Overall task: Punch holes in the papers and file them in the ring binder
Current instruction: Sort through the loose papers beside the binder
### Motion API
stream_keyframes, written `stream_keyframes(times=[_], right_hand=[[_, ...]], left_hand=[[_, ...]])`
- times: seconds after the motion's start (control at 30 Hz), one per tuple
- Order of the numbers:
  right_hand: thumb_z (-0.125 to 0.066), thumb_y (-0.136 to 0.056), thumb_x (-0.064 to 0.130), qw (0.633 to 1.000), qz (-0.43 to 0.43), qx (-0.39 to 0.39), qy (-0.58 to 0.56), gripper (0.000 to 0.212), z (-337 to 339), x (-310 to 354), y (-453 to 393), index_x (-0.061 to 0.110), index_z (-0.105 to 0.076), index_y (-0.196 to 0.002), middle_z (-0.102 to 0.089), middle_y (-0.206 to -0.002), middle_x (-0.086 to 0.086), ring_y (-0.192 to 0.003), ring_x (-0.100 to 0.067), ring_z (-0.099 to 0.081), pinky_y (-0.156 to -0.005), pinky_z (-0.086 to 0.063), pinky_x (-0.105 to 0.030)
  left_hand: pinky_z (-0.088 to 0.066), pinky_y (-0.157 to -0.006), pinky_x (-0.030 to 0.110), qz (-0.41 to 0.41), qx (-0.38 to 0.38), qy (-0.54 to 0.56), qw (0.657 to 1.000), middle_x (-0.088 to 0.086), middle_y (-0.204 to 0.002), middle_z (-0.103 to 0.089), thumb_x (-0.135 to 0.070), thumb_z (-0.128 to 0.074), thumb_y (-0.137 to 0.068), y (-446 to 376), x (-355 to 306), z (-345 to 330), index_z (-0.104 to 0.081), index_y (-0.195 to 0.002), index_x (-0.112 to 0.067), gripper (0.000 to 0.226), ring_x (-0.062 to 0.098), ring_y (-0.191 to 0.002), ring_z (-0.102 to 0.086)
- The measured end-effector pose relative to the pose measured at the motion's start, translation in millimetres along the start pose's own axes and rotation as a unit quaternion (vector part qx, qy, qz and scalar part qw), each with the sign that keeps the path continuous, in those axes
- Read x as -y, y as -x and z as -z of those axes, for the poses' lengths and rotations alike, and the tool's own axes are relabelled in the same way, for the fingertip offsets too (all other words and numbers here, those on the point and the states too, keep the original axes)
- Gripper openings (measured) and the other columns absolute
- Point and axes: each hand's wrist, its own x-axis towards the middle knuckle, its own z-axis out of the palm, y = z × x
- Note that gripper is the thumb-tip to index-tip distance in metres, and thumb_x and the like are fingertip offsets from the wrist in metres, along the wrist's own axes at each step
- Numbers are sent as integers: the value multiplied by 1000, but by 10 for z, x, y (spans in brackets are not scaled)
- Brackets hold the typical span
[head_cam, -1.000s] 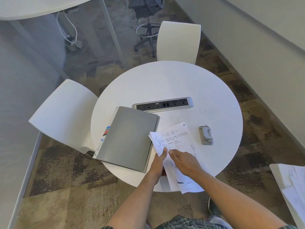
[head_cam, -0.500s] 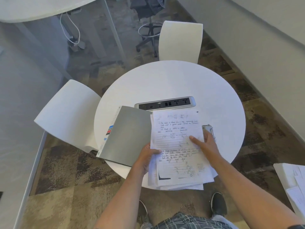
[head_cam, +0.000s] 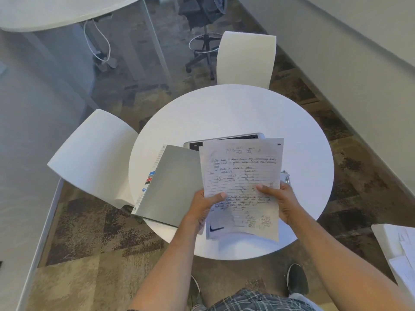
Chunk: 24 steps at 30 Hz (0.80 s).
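A stack of handwritten lined papers (head_cam: 242,171) is lifted above the round white table (head_cam: 235,113). My left hand (head_cam: 205,205) grips the stack's left edge with the thumb on top. My right hand (head_cam: 280,198) grips its right edge, thumb on the top sheet. A closed grey ring binder (head_cam: 173,182) lies on the table to the left, partly under the papers. The metal hole punch (head_cam: 286,176) sits just right of the papers, mostly hidden behind them and my right hand.
A power outlet strip (head_cam: 224,140) is set in the table's middle, partly covered by the papers. White chairs stand at the left (head_cam: 94,153) and at the back (head_cam: 246,57). More papers lie on a white surface at the far right (head_cam: 399,254).
Both hands have taken the stack by its sides and raised it off the table. My right hand moved from the sheet's face to its right edge. The papers now hide most of the punch.
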Motion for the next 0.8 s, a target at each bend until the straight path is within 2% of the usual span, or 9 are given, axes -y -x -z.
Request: stream_keyframes(times=[0.07,0.17,0.27,0.33,0.4,0.47,0.57,0.67,0.8], right_hand=[[-85,-72,2,998,35,33,45,46,-33,136,16,-1,-73,-116,-74,-118,-24,-111,-47,-70,-90,-60,-58],[-86,-65,0,986,93,72,122,45,-88,280,57,1,-75,-109,-77,-113,-18,-106,-33,-74,-87,-62,-51],[-88,-59,-1,980,107,67,153,47,-84,245,126,8,-74,-103,-80,-99,-4,-97,-20,-75,-81,-64,-40],[-91,-63,-6,980,82,50,176,48,-9,91,136,11,-72,-103,-80,-93,4,-98,-20,-74,-80,-64,-34],[-86,-75,-10,978,61,46,192,45,67,-74,125,18,-71,-107,-80,-96,6,-104,-22,-72,-85,-63,-35],[-83,-81,-3,978,51,26,200,39,107,-159,98,23,-74,-110,-80,-104,5,-109,-21,-72,-95,-60,-41],[-82,-84,2,981,39,12,189,33,114,-156,71,27,-76,-105,-80,-103,10,-101,-8,-74,-94,-58,-36],[-80,-88,11,974,26,31,223,24,143,-166,29,20,-78,-110,-80,-109,5,-104,-12,-74,-95,-59,-36],[-77,-91,10,980,5,-32,194,21,181,-241,-45,8,-76,-112,-81,-106,-3,-101,-24,-77,-90,-63,-40]], left_hand=[[-59,-97,36,-37,18,-9,999,8,-118,-79,-7,-89,-77,7,-76,15,-75,-119,-14,45,23,-115,-73],[-61,-94,40,-80,41,-18,996,8,-120,-78,-6,-91,-74,14,-144,19,-74,-122,-16,52,24,-114,-73],[-61,-92,52,-79,-8,-53,995,9,-109,-80,-23,-94,-63,2,-65,33,-81,-101,-23,40,29,-108,-74],[-61,-93,52,-62,-26,-71,995,8,-107,-80,-22,-92,-66,-13,85,56,-80,-99,-23,35,30,-108,-74],[-61,-95,49,-58,-16,-59,996,7,-111,-80,-16,-89,-74,14,196,54,-79,-105,-25,34,31,-113,-72],[-60,-95,46,-59,-11,-52,997,5,-113,-79,-14,-87,-80,30,239,44,-79,-104,-32,31,28,-113,-72],[-62,-89,35,-48,-28,-51,997,-3,-105,-81,-11,-85,-85,13,246,36,-80,-101,-31,26,18,-104,-75],[-61,-86,25,-31,-24,-55,998,-8,-102,-81,-10,-81,-88,-8,297,56,-78,-107,-24,24,12,-101,-76],[-57,-75,13,-20,-40,-74,996,-13,-99,-80,-15,-78,-91,-38,353,72,-78,-111,-20,20,2,-95,-76]])
